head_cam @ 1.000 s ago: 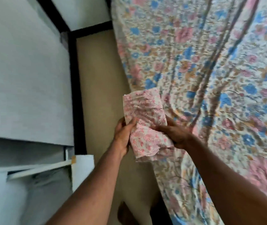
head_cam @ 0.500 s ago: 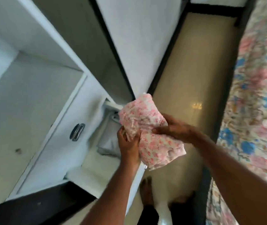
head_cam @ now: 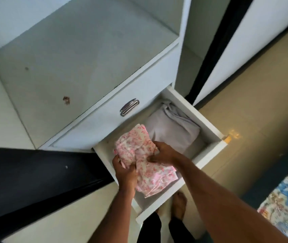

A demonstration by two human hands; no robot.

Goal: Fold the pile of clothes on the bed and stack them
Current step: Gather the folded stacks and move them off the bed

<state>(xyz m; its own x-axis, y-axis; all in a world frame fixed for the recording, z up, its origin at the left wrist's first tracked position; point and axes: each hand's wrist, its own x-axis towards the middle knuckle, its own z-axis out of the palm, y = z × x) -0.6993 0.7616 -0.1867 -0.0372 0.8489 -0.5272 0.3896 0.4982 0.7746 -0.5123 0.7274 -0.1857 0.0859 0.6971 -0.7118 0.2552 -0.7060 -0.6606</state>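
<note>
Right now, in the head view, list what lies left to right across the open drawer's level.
Black panel → left hand → pink floral cloth → right hand → grey folded cloth → drawer right wall → tan floor.

Grey cloth (head_cam: 172,130) fills the open drawer's (head_cam: 208,128) far half.

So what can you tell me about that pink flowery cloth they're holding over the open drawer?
The pink floral cloth looks like thin, soft, crumpled cotton, white with pink print, folded into a loose, layered bundle. It sits low in the near half of the open white drawer, beside a folded grey garment. The left hand grips its near edge; the right hand pinches the top.
</note>
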